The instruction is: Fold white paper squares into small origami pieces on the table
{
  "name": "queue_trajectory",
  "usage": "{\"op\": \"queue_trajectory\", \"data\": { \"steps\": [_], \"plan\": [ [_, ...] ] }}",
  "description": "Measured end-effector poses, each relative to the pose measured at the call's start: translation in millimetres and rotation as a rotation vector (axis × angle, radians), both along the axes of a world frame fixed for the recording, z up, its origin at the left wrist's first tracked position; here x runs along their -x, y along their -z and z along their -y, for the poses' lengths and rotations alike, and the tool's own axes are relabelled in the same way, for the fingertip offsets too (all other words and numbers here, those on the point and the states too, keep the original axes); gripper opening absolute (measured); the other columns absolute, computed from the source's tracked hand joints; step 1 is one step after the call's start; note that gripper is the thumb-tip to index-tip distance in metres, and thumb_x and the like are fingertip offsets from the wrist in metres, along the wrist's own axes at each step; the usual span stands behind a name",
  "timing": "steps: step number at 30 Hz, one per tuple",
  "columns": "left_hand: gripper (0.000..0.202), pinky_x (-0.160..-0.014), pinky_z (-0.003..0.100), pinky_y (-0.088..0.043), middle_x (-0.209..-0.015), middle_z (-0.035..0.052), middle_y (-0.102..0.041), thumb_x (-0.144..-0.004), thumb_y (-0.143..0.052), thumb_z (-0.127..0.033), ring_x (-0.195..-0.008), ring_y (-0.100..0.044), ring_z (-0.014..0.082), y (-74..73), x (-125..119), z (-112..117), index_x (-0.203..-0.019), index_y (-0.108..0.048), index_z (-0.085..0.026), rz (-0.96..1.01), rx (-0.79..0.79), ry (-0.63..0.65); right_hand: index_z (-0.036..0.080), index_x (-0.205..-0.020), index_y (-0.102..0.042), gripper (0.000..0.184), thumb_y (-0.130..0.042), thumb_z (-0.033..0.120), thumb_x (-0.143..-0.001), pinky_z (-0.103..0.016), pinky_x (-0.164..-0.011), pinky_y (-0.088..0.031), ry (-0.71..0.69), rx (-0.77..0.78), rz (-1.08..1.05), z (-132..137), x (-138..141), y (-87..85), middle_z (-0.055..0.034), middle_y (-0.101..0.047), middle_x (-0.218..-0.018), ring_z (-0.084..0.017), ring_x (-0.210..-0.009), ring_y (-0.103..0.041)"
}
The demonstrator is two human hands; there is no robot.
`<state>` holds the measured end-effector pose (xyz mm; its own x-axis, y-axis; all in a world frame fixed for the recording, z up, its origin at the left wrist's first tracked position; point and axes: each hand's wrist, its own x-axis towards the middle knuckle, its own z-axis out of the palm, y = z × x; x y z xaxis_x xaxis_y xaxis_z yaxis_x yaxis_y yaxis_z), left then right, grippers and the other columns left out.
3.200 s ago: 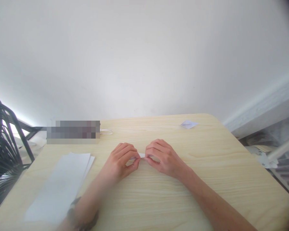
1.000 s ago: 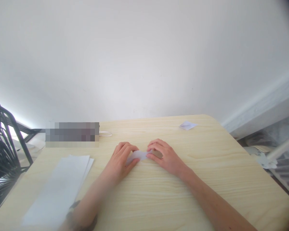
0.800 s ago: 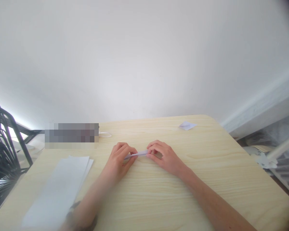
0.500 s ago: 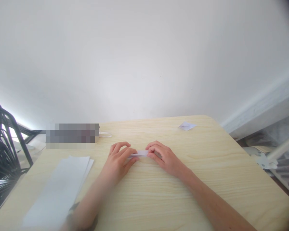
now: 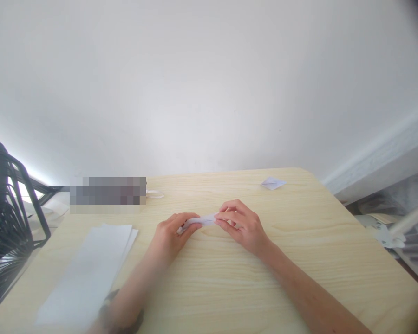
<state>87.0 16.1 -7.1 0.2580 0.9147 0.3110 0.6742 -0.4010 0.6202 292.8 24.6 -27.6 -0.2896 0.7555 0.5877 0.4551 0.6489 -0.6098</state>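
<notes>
A narrow strip of folded white paper (image 5: 207, 219) lies between my hands, low over the middle of the table. Its left end is pinched between the thumb and fingers of my left hand (image 5: 172, 233). At the other end, the thumb and fingertips of my right hand (image 5: 245, 226) close on the paper. Both ends are partly hidden by the fingers. Farther back on the right rests a small folded paper diamond (image 5: 273, 183), apart from either hand.
Loose white sheets (image 5: 87, 273) lie in a stack at the left of the wooden table (image 5: 209, 297). Behind them is a pixelated, blurred-out object (image 5: 106, 192) with a pale loop (image 5: 155, 194) beside it. A black woven chair (image 5: 7, 232) stands at the left; a white wall (image 5: 209, 93) rises behind.
The fingers of my left hand have come down and closed more tightly round the paper's left end. My right fingers have shifted slightly, and the strip tilts up a little to the right.
</notes>
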Motion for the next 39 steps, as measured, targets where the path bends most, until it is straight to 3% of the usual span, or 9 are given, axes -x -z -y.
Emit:
{"op": "queue_trajectory", "data": {
  "steps": [4, 10, 16, 21, 27, 31, 36, 39],
  "plan": [
    [0.016, -0.05, 0.019, -0.043, -0.064, -0.0041, -0.063, -0.074, -0.058, -0.033, -0.053, -0.054, 0.0101, -1.0, 0.3, -0.2, -0.083, -0.063, -0.021, 0.029, 0.074, -0.072, 0.024, -0.089, -0.064, 0.013, -0.055, 0.021, -0.08, -0.022, -0.056, -0.049, 0.041, -0.053, 0.019, 0.4, 1.5, 1.2, -0.0054, -0.055, -0.101, -0.01, -0.068, -0.055],
    [0.019, -0.048, 0.018, -0.041, -0.062, -0.0035, -0.062, -0.074, -0.058, -0.035, -0.051, -0.052, 0.0093, -1.4, -1.4, 1.3, -0.083, -0.064, -0.02, 0.087, 0.087, -0.062, 0.024, -0.093, -0.064, 0.016, -0.053, 0.023, -0.081, -0.022, -0.055, -0.05, 0.072, -0.065, 0.074, -0.5, 2.4, 1.0, -0.0054, -0.054, -0.104, -0.01, -0.068, -0.056],
    [0.017, -0.046, 0.018, -0.041, -0.062, -0.0026, -0.062, -0.074, -0.058, -0.034, -0.054, -0.053, 0.0102, -5.2, -5.8, 4.9, -0.081, -0.064, -0.019, 0.092, 0.119, -0.036, 0.023, -0.093, -0.063, 0.016, -0.054, 0.026, -0.081, -0.024, -0.058, -0.051, 0.043, 0.001, 0.049, 0.3, 3.8, 1.1, -0.0063, -0.054, -0.106, -0.012, -0.071, -0.056],
    [0.011, -0.043, 0.017, -0.04, -0.063, -0.0016, -0.063, -0.074, -0.059, -0.028, -0.053, -0.053, 0.0102, -5.6, -6.0, 5.8, -0.08, -0.064, -0.019, 0.067, 0.034, -0.004, 0.019, -0.081, -0.062, 0.012, -0.052, 0.025, -0.082, -0.023, -0.058, -0.049, -0.005, 0.122, 0.028, 1.6, 4.6, -1.9, -0.0065, -0.053, -0.106, -0.01, -0.069, -0.056],
    [0.015, -0.06, 0.025, -0.048, -0.074, 0.003, -0.066, -0.078, -0.055, -0.021, -0.068, -0.059, 0.0148, 1.1, -0.6, 1.2, -0.091, -0.063, -0.02, -0.01, -0.132, 0.135, 0.018, -0.078, -0.06, 0.013, -0.049, 0.024, -0.083, -0.021, -0.054, -0.047, -0.039, 0.295, -0.029, 0.5, 2.9, -4.2, -0.0062, -0.056, -0.106, -0.01, -0.066, -0.057],
    [0.024, -0.07, 0.027, -0.049, -0.09, 0.0041, -0.067, -0.081, -0.051, -0.013, -0.079, -0.06, 0.0148, 5.4, 4.2, -1.8, -0.102, -0.059, -0.021, -0.024, -0.207, 0.186, 0.019, -0.08, -0.062, 0.016, -0.05, 0.03, -0.083, -0.021, -0.055, -0.046, 0.022, 0.402, -0.048, 0.2, 1.4, -2.6, -0.0009, -0.064, -0.074, -0.011, -0.059, -0.057],
    [0.025, -0.075, 0.027, -0.048, -0.097, 0.0037, -0.065, -0.083, -0.048, -0.015, -0.086, -0.06, 0.0145, 5.2, 4.5, -2.4, -0.106, -0.054, -0.022, -0.068, -0.169, 0.168, 0.02, -0.084, -0.063, 0.016, -0.05, 0.029, -0.083, -0.021, -0.059, -0.046, 0.033, 0.43, -0.049, 0.6, 0.8, -1.5, -0.0001, -0.065, -0.072, -0.012, -0.063, -0.059],
    [0.03, -0.08, 0.032, -0.047, -0.102, 0.007, -0.062, -0.081, -0.051, -0.021, -0.093, -0.057, 0.0183, 0.5, 1.7, -2.0, -0.111, -0.051, -0.02, -0.115, -0.177, 0.12, 0.02, -0.082, -0.062, 0.015, -0.05, 0.028, -0.083, -0.019, -0.059, -0.044, 0.013, 0.374, 0.012, 1.1, 1.0, -2.9, 0.0008, -0.064, -0.073, -0.011, -0.064, -0.058]
  ]
}}
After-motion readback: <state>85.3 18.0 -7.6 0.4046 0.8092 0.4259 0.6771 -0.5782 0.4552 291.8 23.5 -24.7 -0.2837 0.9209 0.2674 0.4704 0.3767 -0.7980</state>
